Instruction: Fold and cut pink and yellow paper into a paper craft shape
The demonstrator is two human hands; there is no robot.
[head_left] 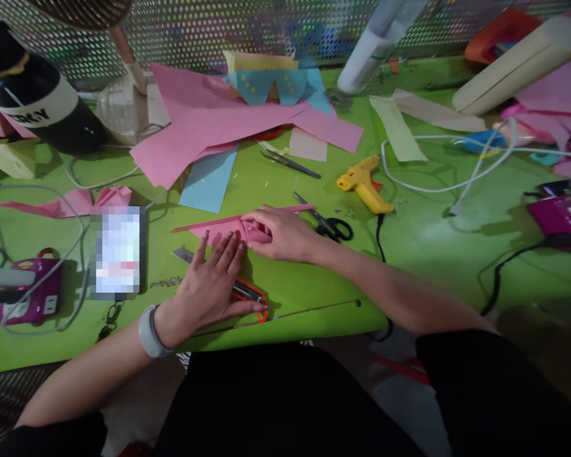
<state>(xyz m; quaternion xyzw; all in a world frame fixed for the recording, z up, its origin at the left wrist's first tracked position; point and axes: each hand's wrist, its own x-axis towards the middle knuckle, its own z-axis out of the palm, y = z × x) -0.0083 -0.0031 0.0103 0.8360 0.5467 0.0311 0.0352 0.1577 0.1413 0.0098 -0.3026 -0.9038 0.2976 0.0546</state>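
Folded pink paper (215,232): on the green table (309,282), partly covered.
Cutter (248,291): middle hidden under the left hand (208,279); blade and handle end show.
Phone (118,254): screen pixelated, unreadable.
Left hand: palm down, fingers slightly spread, pressing the paper.
Right hand (282,233): curled, thumb and forefinger pinching the paper's right part.

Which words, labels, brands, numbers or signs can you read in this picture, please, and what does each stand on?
"ERGY", probably, with its third letter blurred: on the pale band of the black bottle.
Phone screen: pixelated, unreadable.
Left purple box: markings too small and blurred to read.
I can make out no other text.
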